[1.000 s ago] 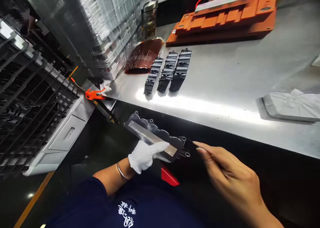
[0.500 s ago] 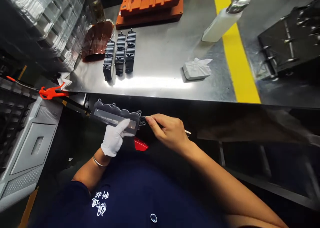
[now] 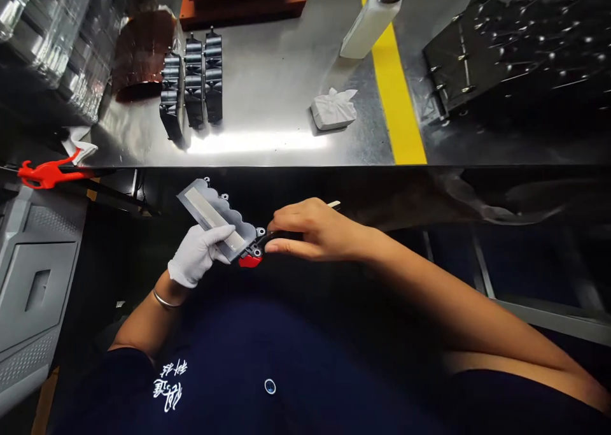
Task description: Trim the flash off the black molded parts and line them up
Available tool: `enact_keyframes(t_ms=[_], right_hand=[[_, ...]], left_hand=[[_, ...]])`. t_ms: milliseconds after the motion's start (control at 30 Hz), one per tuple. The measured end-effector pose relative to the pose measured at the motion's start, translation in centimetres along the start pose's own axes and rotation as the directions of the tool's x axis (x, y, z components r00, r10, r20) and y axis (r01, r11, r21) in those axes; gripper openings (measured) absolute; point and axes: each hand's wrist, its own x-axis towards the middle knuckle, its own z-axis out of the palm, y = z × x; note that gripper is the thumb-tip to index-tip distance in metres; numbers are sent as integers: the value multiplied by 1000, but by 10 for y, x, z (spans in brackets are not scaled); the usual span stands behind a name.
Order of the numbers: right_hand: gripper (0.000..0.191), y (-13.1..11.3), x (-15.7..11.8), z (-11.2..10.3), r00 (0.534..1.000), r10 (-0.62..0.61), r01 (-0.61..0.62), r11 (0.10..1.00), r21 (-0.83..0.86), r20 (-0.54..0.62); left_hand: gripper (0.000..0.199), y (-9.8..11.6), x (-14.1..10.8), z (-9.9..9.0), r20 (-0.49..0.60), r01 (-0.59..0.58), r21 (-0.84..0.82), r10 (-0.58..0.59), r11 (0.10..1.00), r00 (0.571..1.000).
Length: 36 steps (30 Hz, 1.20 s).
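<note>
My left hand (image 3: 195, 256), in a white glove, grips a grey plastic part (image 3: 229, 220) with a scalloped edge and small ring-shaped lugs. Its thumb lies on the flat strip along the part's face. The part is held tilted in front of the bench edge. At its lower right end is my bare right hand (image 3: 315, 231), closed on a slim tool (image 3: 335, 204) whose pale end sticks out behind the knuckles. The tool's working tip is hard to make out near the lugs. A red object (image 3: 251, 260) shows just below the part.
On the metal bench (image 3: 267, 91) stand several black ribbed parts (image 3: 193, 85), an orange fixture (image 3: 243, 5), a white bottle (image 3: 365, 27) and a white wrapped bundle (image 3: 334, 110). A red air gun (image 3: 45, 174) hangs at left. Dark racked pieces (image 3: 470, 56) sit at right.
The view has swung, so the bench things appear farther left and higher. My left hand has tilted the part more steeply. My right hand has turned, with its fingers extended more toward the lugs.
</note>
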Motion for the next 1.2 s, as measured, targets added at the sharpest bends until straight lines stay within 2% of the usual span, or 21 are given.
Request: enact_keyframes(t_ms=[67, 167, 367, 533, 633, 700, 800, 933, 1033, 1133, 1200], right_hand=[[61, 1, 0, -1, 996, -32, 14, 980, -198, -86], [65, 3, 3, 6, 993, -86, 49, 920, -388, -78], [64, 5, 3, 14, 989, -143, 124, 921, -369, -25], [66, 6, 2, 15, 992, -122, 94, 902, -420, -40], [66, 6, 2, 16, 984, -171, 145, 917, -371, -39], [65, 6, 2, 16, 977, -194, 151, 920, -363, -85], [64, 7, 1, 17, 974, -189, 126, 909, -398, -123], [62, 7, -2, 18, 987, -149, 118, 922, -370, -57], [51, 4, -4, 18, 977, -170, 121, 940, -320, -132], [39, 0, -5, 18, 949, -267, 224, 944, -242, -164], [42, 0, -4, 18, 949, -239, 203, 963, -177, -208]], left_hand=[[20, 2, 2, -1, 49, 88, -35, -86, 996, 995], [11, 5, 4, 1, 69, 207, -82, -202, 975, 977], [13, 1, 8, 3, 101, 302, -193, -288, 934, 952], [13, -2, 10, 0, 108, 350, -194, -335, 917, 936], [14, -4, 10, -1, 141, 404, -202, -382, 892, 914], [16, -4, 11, -1, 156, 437, -246, -410, 865, 899], [16, -3, 11, 1, 157, 429, -289, -400, 856, 903], [20, -1, 11, 6, 204, 455, -384, -407, 803, 890], [21, 0, 12, 7, 229, 448, -426, -386, 786, 894], [23, 0, 11, 4, 250, 417, -304, -351, 857, 902], [25, -1, 8, 1, 249, 298, -144, -257, 944, 934]])
